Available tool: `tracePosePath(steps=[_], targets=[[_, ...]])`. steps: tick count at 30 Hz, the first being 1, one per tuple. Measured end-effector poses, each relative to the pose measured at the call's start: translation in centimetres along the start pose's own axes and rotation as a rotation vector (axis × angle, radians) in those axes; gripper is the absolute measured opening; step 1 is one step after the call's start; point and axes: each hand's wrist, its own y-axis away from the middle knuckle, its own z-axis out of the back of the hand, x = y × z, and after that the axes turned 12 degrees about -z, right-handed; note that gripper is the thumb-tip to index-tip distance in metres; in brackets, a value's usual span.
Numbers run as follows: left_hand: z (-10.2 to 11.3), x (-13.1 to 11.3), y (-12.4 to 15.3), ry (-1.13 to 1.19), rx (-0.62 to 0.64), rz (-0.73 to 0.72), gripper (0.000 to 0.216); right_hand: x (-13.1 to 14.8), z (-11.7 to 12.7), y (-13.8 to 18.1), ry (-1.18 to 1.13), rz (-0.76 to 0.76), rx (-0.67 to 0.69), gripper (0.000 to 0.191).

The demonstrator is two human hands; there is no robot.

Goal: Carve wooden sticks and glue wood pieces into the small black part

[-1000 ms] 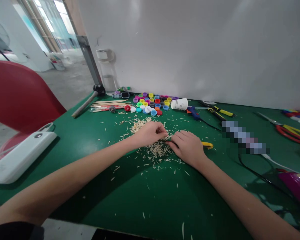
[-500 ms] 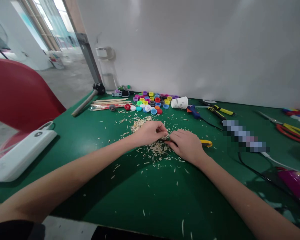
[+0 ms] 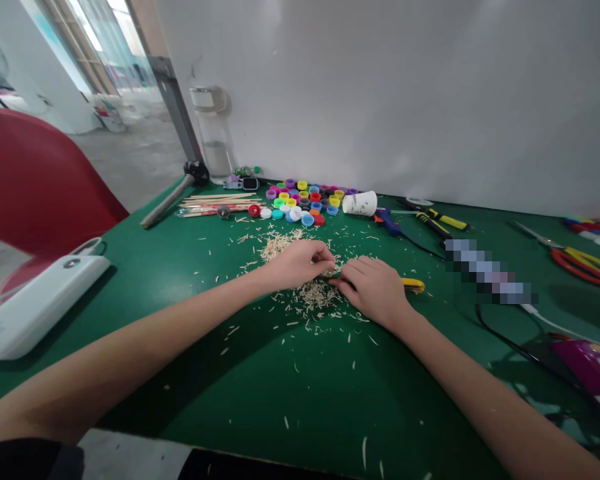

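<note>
The yellow tool (image 3: pixel 414 285) juts out right of the wood shavings (image 3: pixel 316 297), from under the right hand (image 3: pixel 375 290), its fingers curled over it. Above the shavings, the left hand (image 3: pixel 305 262) presses thumb and fingertips together, pinching something indistinct; those fingertips should best stay clear of the tool's hidden end.

Med. light, cool tone. Window (image 3: pixel 129 32) far beyond & left of L grip (image 3: pixel 300 263) blown out; bkgd there soft. Faint glare on white panel (image 3: pixel 380 100) behind grips. Dark shadow on worktop (image 3: pixel 205 387) nearside of L grip. Wide-angle stretch twd edges. Pixelated patch (image 3: pixel 487 270) right of R grip (image 3: pixel 377 290).
</note>
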Motion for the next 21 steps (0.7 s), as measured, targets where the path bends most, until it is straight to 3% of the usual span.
tracePosePath(steps=[6, 13, 21], targets=[[-0.08, 0.21, -0.07, 0.013, -0.02, 0.014, 0.02, 0.11, 0.19, 0.03, 0.013, 0.004, -0.026, 0.03], [-0.15, 0.63, -0.1, -0.013, -0.026, 0.01, 0.022, 0.07, 0.07, -0.46, -0.004, -0.011, 0.074, 0.028], [-0.03, 0.44, 0.09, -0.004, 0.006, -0.013, 0.021, -0.03, 0.02, -0.19, 0.012, 0.0, -0.006, 0.032]])
